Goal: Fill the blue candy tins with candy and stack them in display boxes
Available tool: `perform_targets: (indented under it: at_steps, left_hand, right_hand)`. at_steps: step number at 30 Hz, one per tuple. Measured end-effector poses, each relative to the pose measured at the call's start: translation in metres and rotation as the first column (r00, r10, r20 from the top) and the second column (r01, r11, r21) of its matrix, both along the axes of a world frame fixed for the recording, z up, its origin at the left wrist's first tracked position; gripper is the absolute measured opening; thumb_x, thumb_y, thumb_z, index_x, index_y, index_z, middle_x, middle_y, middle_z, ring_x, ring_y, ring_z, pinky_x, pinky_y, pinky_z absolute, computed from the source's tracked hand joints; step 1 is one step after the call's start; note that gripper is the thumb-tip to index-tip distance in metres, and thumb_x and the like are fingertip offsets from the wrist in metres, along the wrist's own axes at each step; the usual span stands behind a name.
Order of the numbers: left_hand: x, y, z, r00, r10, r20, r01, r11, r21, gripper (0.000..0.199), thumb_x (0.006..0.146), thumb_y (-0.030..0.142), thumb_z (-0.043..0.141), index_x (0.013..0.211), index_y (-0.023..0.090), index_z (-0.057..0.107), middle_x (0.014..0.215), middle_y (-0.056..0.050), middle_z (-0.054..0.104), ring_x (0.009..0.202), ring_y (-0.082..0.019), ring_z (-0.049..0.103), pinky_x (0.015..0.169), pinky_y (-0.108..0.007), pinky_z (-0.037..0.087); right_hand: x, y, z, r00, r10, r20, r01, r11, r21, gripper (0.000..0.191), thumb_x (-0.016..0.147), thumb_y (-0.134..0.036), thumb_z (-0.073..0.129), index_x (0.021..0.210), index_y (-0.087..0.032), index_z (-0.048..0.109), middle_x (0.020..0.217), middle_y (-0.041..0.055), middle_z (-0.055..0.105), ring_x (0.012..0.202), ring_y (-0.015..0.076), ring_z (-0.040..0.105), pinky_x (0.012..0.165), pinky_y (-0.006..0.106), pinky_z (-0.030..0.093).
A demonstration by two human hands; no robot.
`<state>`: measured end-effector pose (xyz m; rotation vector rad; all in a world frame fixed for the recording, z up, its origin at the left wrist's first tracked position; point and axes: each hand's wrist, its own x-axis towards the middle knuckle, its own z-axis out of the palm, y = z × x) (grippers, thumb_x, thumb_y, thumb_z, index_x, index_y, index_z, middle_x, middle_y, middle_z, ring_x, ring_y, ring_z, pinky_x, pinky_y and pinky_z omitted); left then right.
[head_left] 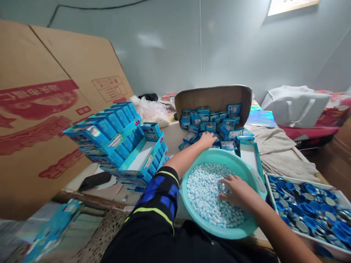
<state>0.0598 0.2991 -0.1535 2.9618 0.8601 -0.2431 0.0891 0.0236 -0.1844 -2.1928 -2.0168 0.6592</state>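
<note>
My left hand [207,140] reaches past the rim of a teal basin [219,155] to the near edge of a pile of small blue boxes [210,126]; its fingertips are hidden among them, so its grip does not show. Inside the basin lie many pale blue and white pellets [204,190]. My right hand [233,190] is over these pellets, thumb and fingers curved around a small clear round container [223,187] that is partly hidden by the fingers.
Blue display trays [117,138] are stacked at the left, near a large cardboard carton [55,91]. A white tray [315,237] of blue and silver round lids stands at the right. Behind are an open cardboard box [214,96] and a white bag [296,104].
</note>
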Motion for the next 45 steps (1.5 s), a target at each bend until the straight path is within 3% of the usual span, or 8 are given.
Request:
perform_targets:
  at_steps: [3,6,14,25,30,35,38,45]
  left_hand:
    - [-0.005,0.012,-0.018,1.0,0.024,-0.017,-0.024,1.0,0.002,0.085,0.081,0.038,0.074,0.156,0.026,0.035,0.164,-0.02,0.028,0.148,-0.038,0.031,0.117,-0.056,0.03]
    - [-0.009,0.023,-0.018,0.998,0.066,-0.02,-0.066,0.998,0.013,0.1,0.076,0.038,0.076,0.16,0.031,0.023,0.169,-0.016,0.018,0.151,-0.038,0.026,0.118,-0.054,0.033]
    - [-0.011,0.027,-0.013,0.993,0.12,-0.023,-0.119,0.993,0.019,0.114,0.072,0.035,0.074,0.164,0.021,0.007,0.163,-0.02,0.032,0.145,-0.037,0.037,0.112,-0.049,0.043]
    - [-0.011,0.018,-0.021,0.994,0.109,0.023,-0.11,0.994,0.03,0.089,0.086,0.025,0.058,0.163,0.017,0.014,0.136,-0.022,0.057,0.126,-0.032,0.055,0.106,-0.043,0.047]
    - [-0.018,0.019,-0.026,0.991,0.127,0.039,-0.127,0.992,0.011,0.094,0.077,0.026,0.073,0.159,0.028,0.028,0.15,-0.018,0.046,0.138,-0.037,0.043,0.11,-0.049,0.044]
    - [-0.022,0.025,-0.028,0.984,0.169,0.056,-0.17,0.985,0.008,0.086,0.075,0.017,0.07,0.155,0.027,0.039,0.153,-0.02,0.04,0.136,-0.04,0.043,0.105,-0.052,0.046]
    - [-0.019,0.029,-0.026,0.979,0.182,0.092,-0.183,0.983,0.001,0.075,0.077,0.021,0.071,0.148,0.025,0.048,0.145,-0.02,0.049,0.132,-0.04,0.046,0.107,-0.053,0.044]
    - [-0.023,0.032,-0.01,0.881,0.341,0.329,-0.33,0.94,-0.09,0.047,0.09,0.042,0.059,0.125,0.012,0.062,0.129,-0.022,0.063,0.122,-0.035,0.058,0.104,-0.045,0.045]
  right_hand:
    - [-0.001,0.002,0.006,1.0,-0.013,-0.007,0.013,1.0,0.006,0.053,0.084,-0.046,0.073,0.131,-0.022,0.069,0.126,0.0161,0.063,0.119,0.0391,0.055,0.094,0.044,0.044]
    - [-0.003,0.003,0.007,0.998,0.009,-0.055,-0.007,0.999,0.033,0.041,0.083,-0.04,0.073,0.12,-0.02,0.072,0.12,0.0139,0.064,0.111,0.0362,0.06,0.089,0.041,0.044]
    - [-0.004,0.001,0.005,0.989,-0.031,-0.145,0.041,0.997,0.064,0.018,0.083,-0.028,0.07,0.099,-0.02,0.071,0.105,0.0084,0.071,0.093,0.0282,0.068,0.078,0.033,0.044]
    - [-0.002,-0.006,0.006,0.987,0.002,-0.158,0.012,0.996,0.09,0.011,0.085,-0.018,0.06,0.092,-0.02,0.069,0.098,0.0073,0.072,0.087,0.0239,0.066,0.075,0.032,0.044]
    - [0.002,-0.004,-0.002,0.984,0.064,-0.165,-0.045,0.992,0.121,0.012,0.089,-0.019,0.055,0.091,-0.021,0.067,0.095,0.0063,0.071,0.086,0.0232,0.065,0.077,0.032,0.045]
    - [0.0,-0.004,0.003,0.962,0.058,-0.268,-0.025,0.992,0.125,0.014,0.092,-0.025,0.057,0.098,-0.021,0.069,0.099,0.0062,0.071,0.09,0.0239,0.066,0.081,0.034,0.047]
    - [-0.002,-0.006,0.008,0.94,0.075,-0.334,-0.036,0.992,0.121,0.023,0.087,-0.032,0.07,0.108,-0.022,0.071,0.11,0.0064,0.069,0.097,0.0237,0.066,0.087,0.034,0.048]
    - [0.0,-0.005,0.003,0.91,0.251,-0.33,-0.221,0.967,0.127,0.083,0.061,-0.057,0.091,0.134,-0.025,0.066,0.131,0.0137,0.058,0.125,0.0359,0.055,0.107,0.044,0.045]
